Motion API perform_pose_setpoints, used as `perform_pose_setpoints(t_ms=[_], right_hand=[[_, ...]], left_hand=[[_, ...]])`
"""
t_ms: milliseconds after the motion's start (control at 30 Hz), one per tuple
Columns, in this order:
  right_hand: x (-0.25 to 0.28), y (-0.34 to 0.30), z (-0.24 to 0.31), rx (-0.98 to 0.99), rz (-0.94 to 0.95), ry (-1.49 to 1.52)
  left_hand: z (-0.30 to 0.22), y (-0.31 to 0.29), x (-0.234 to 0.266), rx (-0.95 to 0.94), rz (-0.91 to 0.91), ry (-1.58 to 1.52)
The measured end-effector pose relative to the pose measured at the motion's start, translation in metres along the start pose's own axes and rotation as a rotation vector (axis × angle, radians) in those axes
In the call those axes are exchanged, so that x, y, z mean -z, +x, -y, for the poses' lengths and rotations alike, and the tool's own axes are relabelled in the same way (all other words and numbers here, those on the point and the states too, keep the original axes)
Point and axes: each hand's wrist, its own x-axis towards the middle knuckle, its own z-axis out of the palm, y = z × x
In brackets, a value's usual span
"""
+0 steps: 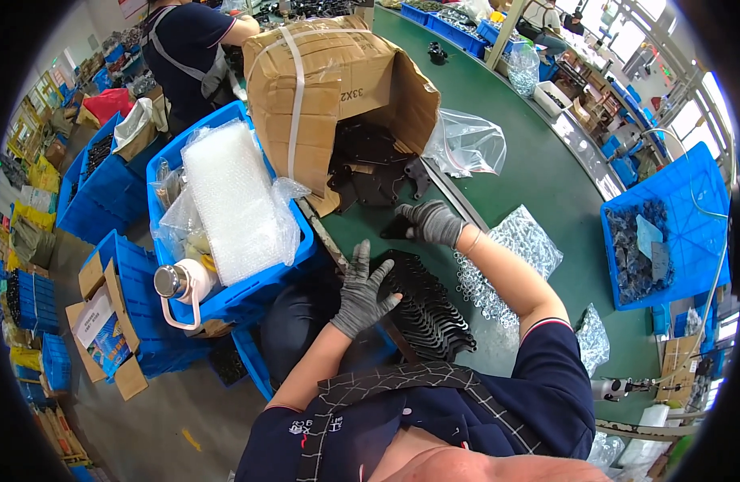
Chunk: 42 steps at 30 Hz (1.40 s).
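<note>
My left hand (359, 291), in a grey glove, is open with its fingers spread. It is beside the near end of a row of overlapping black metal brackets (430, 309) and holds nothing. My right hand (436, 223), gloved too, is closed on a dark flat plate (396, 228) above the green table; its fingers hide part of the plate. Just beyond, a cardboard box (306, 96) lies on its side with its mouth toward me, and loose black plates (366, 161) spill out of it. Right of the brackets lies a pile of shiny metal rings (486, 285).
At my left stands a blue crate (306, 245) holding a bubble-wrapped block (233, 201) and a white flask (195, 281). A clear plastic bag (466, 143) lies by the box. Farther right is a blue bin (691, 233) of dark parts. Another person (189, 60) stands at the far left.
</note>
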Motion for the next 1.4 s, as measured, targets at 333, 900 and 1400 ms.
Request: perform_pose_setpoints(t_ms=[333,900,1400], right_hand=[[-0.008,0.047,0.014,0.044,-0.41,-0.052],[-0.001,-0.011,0.0,0.461,-0.423,0.385],[-0.022,0.155,0.082,-0.497,-0.517,0.033]], left_hand=[[0.006,0.001,-0.003,-0.041,0.094,-0.187],[0.012,-0.001,-0.008,0.038,0.003,-0.03],[0.018,0.005,-0.012,0.096,0.198,-0.129]])
